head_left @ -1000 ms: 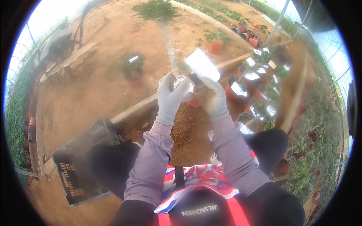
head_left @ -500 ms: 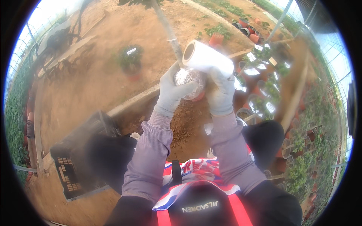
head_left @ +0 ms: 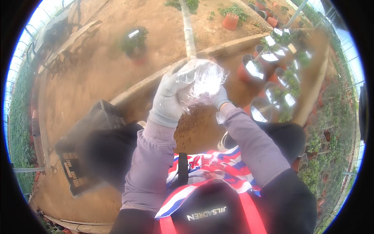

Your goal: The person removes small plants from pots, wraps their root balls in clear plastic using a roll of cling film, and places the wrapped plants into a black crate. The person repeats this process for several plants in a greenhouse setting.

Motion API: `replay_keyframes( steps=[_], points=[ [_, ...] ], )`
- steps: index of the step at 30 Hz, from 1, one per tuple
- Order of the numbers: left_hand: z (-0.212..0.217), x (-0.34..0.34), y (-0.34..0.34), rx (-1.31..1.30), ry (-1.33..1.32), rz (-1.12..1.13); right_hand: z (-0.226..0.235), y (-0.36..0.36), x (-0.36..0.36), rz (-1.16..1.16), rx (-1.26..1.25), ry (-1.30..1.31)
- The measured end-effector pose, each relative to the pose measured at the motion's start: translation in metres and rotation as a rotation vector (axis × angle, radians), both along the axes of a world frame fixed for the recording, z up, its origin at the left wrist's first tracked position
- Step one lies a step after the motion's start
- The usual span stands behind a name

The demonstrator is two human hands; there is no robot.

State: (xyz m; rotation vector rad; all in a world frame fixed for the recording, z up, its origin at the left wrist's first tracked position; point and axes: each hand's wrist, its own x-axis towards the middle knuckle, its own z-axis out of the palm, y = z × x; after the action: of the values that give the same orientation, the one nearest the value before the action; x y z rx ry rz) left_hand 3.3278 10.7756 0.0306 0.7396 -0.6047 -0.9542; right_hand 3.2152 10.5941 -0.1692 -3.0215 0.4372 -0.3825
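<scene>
Both my hands wear light grey gloves and are raised in front of me. My left hand (head_left: pixel 168 99) grips the left side of a crumpled clear plastic wrap (head_left: pixel 202 81) bunched around the base of a thin pale stem (head_left: pixel 188 29). My right hand (head_left: pixel 221 98) holds the same wrap from the right and is mostly hidden behind it. The stem runs up to green leaves at the top edge. Loose brown soil (head_left: pixel 193 124) lies below my hands.
A black plastic crate (head_left: pixel 83 150) lies at my left knee. Red pots with white tags (head_left: pixel 269 66) stand in rows at the right. A low concrete kerb (head_left: pixel 148 82) crosses the sandy ground. A potted plant (head_left: pixel 134 41) stands beyond it.
The white roll seen above my hands is out of sight. Clear plastic now bunches around the stem's base, and my hands have closed tighter on it.
</scene>
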Motion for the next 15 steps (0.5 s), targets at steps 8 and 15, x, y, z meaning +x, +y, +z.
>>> replay_keyframes(
  steps=[8,15],
  points=[
    [0.038,0.029,0.087,0.205,-0.286,0.577,-0.093,0.068,-0.061,-0.043,0.888,0.816],
    [0.051,0.118,0.233,0.704,-1.101,1.054,-0.052,-0.034,-0.069,-0.632,0.822,0.465]
  ],
)
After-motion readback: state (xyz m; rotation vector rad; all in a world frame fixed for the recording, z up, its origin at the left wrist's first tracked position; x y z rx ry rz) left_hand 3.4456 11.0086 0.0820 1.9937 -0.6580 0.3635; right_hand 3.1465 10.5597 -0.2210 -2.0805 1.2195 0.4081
